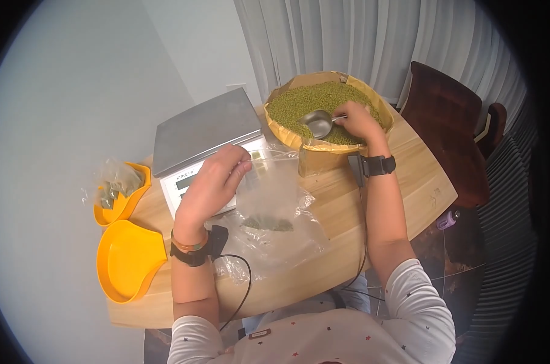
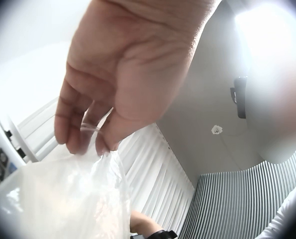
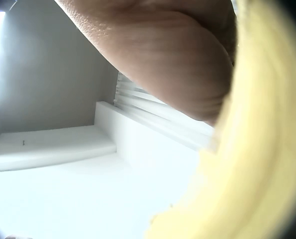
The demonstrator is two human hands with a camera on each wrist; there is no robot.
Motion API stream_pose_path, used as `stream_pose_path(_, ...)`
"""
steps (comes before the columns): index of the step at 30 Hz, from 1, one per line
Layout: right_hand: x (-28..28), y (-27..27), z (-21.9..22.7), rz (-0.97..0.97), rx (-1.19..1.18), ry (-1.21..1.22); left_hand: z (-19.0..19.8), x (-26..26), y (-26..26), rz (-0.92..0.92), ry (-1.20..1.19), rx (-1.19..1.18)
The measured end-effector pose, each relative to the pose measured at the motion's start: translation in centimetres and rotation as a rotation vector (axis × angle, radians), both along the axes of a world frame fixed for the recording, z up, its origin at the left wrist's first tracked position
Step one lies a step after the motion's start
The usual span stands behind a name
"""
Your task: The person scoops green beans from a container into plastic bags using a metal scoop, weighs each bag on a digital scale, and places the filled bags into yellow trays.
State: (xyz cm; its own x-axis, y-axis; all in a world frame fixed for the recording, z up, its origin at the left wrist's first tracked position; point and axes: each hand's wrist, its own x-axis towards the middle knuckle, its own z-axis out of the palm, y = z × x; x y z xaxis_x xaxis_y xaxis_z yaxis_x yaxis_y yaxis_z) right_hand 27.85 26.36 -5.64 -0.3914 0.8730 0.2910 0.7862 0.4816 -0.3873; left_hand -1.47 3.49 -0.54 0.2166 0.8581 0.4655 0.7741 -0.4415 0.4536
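My left hand (image 1: 209, 187) pinches the rim of a clear plastic bag (image 1: 266, 197) between thumb and fingertips. The bag hangs from the hand (image 2: 123, 69) over the front of the table, with a small heap of green grains (image 1: 268, 224) low in it. Farther right, my right hand (image 1: 361, 123) grips the handle of a metal scoop (image 1: 317, 124). Its bowl rests among green mung beans (image 1: 308, 97) that fill a cardboard box (image 1: 320, 162) with a yellow liner. In the right wrist view that liner (image 3: 257, 149) hides the fingers and the scoop.
A digital scale (image 1: 208, 127) with a grey platform stands behind the left hand. On the left, a yellow scoop-shaped tray (image 1: 114, 285) lies in front of another yellow tray (image 1: 140, 193) holding small filled bags (image 1: 118, 182). A brown chair (image 1: 442, 121) stands beyond the table's right edge.
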Motion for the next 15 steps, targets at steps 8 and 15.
stream_pose_path(8,2.7,2.7,-1.2,0.046,-0.149,0.275,0.5,-0.1,-0.4,0.007,0.005,-0.04)
stream_pose_path(15,4.5,1.6,0.2,0.025,-0.249,0.574,0.7,0.2,-0.5,-0.053,-0.026,-0.035)
